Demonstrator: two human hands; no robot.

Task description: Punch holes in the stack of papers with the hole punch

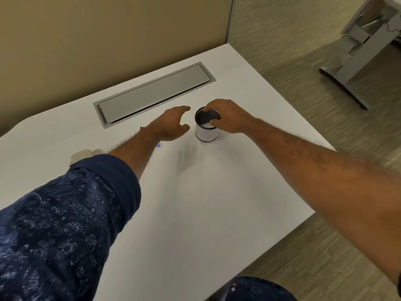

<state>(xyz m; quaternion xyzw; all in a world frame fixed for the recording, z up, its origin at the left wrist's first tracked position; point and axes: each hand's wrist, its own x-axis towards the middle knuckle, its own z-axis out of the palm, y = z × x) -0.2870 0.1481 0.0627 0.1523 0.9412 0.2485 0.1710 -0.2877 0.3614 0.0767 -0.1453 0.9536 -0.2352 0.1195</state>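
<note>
A small white cylindrical cup (205,133) with a dark rim stands on the white desk (217,192), with white bits inside it. My right hand (227,118) reaches over the cup from the right, its fingers closed on a dark, textured object (209,115) at the cup's mouth. I cannot tell what that object is. My left hand (171,124) hovers just left of the cup, fingers apart and curved toward it, not touching it. No stack of papers shows in this view.
A grey cable-tray lid (154,94) is set into the desk behind the hands. A beige partition (97,40) stands at the back. A pale object (81,155) lies partly under my left sleeve, with a small purple speck (159,145) nearby. The desk edge drops off at the right to carpet (303,61).
</note>
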